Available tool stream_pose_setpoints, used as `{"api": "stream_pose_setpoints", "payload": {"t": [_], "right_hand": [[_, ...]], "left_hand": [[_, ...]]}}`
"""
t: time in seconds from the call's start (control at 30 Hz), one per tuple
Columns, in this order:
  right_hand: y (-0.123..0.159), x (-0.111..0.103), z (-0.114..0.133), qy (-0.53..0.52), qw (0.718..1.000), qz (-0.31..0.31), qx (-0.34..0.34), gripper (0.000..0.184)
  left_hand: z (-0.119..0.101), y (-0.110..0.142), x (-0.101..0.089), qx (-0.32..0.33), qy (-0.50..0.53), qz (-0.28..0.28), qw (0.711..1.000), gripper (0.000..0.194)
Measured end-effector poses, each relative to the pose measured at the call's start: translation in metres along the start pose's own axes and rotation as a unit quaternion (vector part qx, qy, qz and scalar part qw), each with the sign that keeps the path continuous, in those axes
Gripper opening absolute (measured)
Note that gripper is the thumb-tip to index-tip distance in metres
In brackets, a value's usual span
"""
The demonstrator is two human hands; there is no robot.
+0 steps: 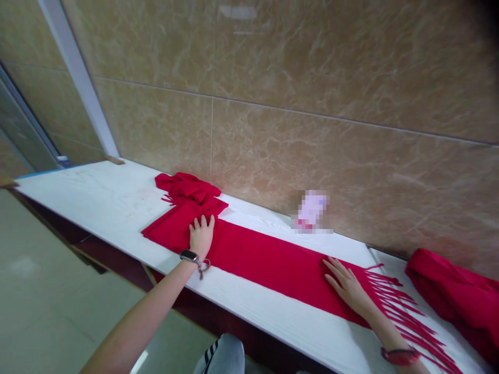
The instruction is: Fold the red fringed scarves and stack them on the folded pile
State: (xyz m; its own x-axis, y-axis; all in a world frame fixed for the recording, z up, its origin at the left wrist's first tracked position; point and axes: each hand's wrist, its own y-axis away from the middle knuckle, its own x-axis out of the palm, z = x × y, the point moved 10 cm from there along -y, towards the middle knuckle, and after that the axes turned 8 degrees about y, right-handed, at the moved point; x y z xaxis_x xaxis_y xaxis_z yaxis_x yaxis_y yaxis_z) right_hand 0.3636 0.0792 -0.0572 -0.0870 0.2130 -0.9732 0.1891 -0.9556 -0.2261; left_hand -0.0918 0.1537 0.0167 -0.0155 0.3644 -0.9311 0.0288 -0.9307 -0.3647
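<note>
A long red scarf [265, 259] lies spread along the white tabletop [93, 192], its fringe fanned out at the right end. My left hand [201, 237] rests with fingers spread on the scarf's left part, where the cloth is doubled over at an angle. Bunched red cloth with some fringe lies behind that part, against the wall. Near the fringed end, my right hand [346, 286] lies flat on the scarf with its fingers stretched out. Neither hand grips the cloth.
More red cloth [456, 296] is heaped at the right end of the table. A blurred pinkish object [311, 210] stands by the tiled wall [273, 145]. The table's front edge runs close to my legs [224, 356]. A small wooden piece [114, 160] sits at the far left corner.
</note>
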Motion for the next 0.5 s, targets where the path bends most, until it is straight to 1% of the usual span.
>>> {"api": "stream_pose_setpoints", "payload": {"t": [0.07, 0.17, 0.27, 0.4, 0.47, 0.5], "right_hand": [[0.003, 0.001, 0.004, -0.004, 1.000, 0.010, -0.006, 0.052], [0.007, 0.000, 0.005, -0.005, 1.000, 0.014, -0.008, 0.053], [0.009, -0.002, 0.004, -0.002, 1.000, 0.010, -0.010, 0.053], [0.011, -0.002, 0.005, 0.004, 1.000, 0.012, -0.018, 0.053], [0.012, -0.001, 0.006, 0.011, 1.000, 0.014, -0.020, 0.054], [0.013, -0.001, 0.006, 0.014, 1.000, 0.014, -0.020, 0.054]], "left_hand": [[0.000, 0.000, -0.002, -0.001, 0.002, 0.001, 1.000, 0.050], [0.000, 0.000, -0.003, -0.007, 0.015, 0.003, 1.000, 0.049], [0.001, 0.000, -0.002, -0.014, 0.023, 0.006, 1.000, 0.048], [0.001, 0.001, 0.001, -0.012, 0.009, 0.003, 1.000, 0.049], [0.000, 0.000, 0.000, -0.004, -0.003, 0.014, 1.000, 0.049], [0.001, -0.002, -0.001, 0.000, -0.004, 0.029, 1.000, 0.049]]}}
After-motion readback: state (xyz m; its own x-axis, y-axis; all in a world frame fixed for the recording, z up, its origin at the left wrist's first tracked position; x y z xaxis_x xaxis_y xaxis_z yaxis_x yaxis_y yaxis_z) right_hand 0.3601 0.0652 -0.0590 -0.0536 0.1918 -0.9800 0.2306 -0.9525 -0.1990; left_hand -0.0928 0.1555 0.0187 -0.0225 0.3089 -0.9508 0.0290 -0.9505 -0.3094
